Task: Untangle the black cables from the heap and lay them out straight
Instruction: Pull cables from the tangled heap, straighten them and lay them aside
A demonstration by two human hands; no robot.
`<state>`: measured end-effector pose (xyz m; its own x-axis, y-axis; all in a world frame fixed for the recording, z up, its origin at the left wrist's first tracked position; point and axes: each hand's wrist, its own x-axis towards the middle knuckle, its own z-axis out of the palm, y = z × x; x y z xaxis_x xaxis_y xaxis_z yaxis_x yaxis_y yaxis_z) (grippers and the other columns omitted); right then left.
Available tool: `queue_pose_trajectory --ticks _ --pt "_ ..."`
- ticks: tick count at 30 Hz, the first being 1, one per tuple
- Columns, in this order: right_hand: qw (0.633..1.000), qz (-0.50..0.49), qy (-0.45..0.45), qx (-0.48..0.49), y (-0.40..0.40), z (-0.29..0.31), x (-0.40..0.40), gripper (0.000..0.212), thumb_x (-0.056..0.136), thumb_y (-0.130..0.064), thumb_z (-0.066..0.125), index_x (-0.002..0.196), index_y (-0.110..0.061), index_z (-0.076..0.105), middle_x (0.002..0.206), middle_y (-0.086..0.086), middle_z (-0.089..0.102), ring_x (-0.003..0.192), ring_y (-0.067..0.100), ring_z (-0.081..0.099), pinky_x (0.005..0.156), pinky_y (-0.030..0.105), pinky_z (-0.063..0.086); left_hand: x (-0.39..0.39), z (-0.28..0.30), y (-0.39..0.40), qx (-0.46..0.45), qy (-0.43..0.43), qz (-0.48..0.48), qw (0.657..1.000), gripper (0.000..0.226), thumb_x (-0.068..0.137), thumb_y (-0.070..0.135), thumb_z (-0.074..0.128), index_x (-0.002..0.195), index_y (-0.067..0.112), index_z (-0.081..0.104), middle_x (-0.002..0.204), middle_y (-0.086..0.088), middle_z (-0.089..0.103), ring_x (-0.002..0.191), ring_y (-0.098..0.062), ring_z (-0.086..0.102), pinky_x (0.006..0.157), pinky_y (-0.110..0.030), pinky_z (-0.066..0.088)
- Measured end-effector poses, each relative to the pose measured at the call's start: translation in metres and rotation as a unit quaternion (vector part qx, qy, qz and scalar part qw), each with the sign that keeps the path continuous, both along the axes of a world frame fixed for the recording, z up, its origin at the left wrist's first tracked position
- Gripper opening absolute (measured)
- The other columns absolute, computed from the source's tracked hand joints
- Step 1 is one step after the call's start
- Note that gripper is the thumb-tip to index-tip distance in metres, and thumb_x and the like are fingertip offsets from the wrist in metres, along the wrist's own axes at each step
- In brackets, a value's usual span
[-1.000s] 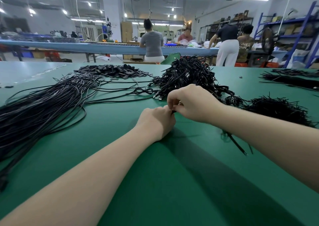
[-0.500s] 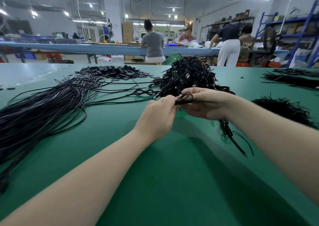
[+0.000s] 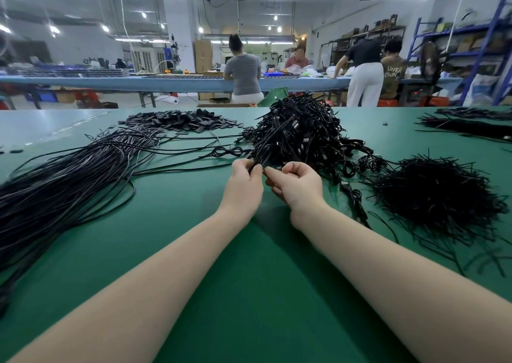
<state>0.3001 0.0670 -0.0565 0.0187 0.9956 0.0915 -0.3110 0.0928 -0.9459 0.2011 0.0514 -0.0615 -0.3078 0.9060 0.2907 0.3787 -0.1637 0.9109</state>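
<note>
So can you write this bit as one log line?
left hand: pinches thin black cable | right hand: pinches same cable | tangled black cable heap: behind

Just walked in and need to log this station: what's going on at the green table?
A person is working black cables out of the tangled heap. The left hand pinches a few cables at the heap's near edge, and the right hand grips a strand beside it. Straightened cables lie in a long bundle on the left of the table.
</note>
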Motion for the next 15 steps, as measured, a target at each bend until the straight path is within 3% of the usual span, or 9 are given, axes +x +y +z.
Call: queue_pose_trajectory --ticks 2,5,9,15 --pt "1.000 0.020 0.006 -0.005 -0.001 0.000 0.000 0.029 0.079 -0.003 0.074 0.077 -0.016 0.048 0.049 -0.010 0.060 0.058 0.010 0.064 0.054 0.018 0.049 -0.002 -0.001 0.002 0.018 -0.023 -0.024 0.999 0.015 0.102 0.025 0.040 0.112 0.016 0.047 0.090 0.003 0.050 0.088 -0.017 0.046 0.075 -0.026 0.032" --pt "0.996 0.084 0.008 -0.025 -0.002 0.003 0.005 0.019 0.080 -0.009 0.075 0.088 -0.015 0.059 0.059 -0.009 0.067 0.060 0.010 0.066 0.056 0.017 0.050 -0.006 -0.003 0.004 0.041 -0.051 -0.059 0.996 0.009 0.102 0.021 0.041 0.099 0.019 0.049 0.076 0.007 0.048 0.072 -0.013 0.043 0.077 -0.031 0.035" --pt "0.985 0.165 -0.035 -0.045 -0.002 0.008 0.014 0.012 0.084 -0.019 0.072 0.092 -0.011 0.069 0.072 0.000 0.070 0.061 0.011 0.066 0.054 0.017 0.050 -0.011 -0.004 0.005 0.055 -0.030 -0.097 0.993 0.013 0.102 0.019 0.042 0.093 0.026 0.049 0.077 0.009 0.051 0.067 -0.006 0.043 0.072 -0.029 0.036" --pt "0.967 0.225 -0.100 -0.073 -0.004 0.015 0.023 0.011 0.087 -0.026 0.068 0.085 -0.015 0.067 0.065 -0.004 0.070 0.059 0.008 0.066 0.052 0.015 0.049 -0.018 -0.005 0.003 0.061 -0.011 -0.140 0.988 0.014 0.102 0.019 0.042 0.092 0.027 0.048 0.079 0.007 0.050 0.068 -0.009 0.041 0.068 -0.027 0.035"
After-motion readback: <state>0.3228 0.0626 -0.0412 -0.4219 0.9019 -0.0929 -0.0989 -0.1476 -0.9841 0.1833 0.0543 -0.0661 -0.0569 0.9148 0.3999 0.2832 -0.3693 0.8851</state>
